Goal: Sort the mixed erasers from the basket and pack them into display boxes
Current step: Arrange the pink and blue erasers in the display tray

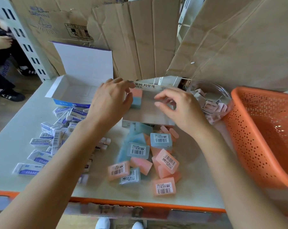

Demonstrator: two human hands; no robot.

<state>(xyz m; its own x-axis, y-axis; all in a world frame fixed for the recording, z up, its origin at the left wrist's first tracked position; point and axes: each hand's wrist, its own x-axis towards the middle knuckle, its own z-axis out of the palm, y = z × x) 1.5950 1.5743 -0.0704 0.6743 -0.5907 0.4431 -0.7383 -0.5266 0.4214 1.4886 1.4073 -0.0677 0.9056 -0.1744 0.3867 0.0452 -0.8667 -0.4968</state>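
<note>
The left hand (pixel 110 100) rests by a pink-and-blue eraser stack (pixel 136 98) inside the open display box (pixel 148 114). The right hand (pixel 178 109) hovers there, loosely curled. Loose erasers (pixel 148 154) lie nearer on the desk (pixel 15 129), with the orange basket (pixel 264 138) to the right.

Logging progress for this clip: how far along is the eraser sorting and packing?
Done: the orange basket looks emptied; erasers lie in separate piles, white-sleeved erasers and pink and blue erasers. In hand: left hand and right hand are at the middle display box, which holds a few stacked erasers. Left: both piles unpacked, white box empty.
</note>
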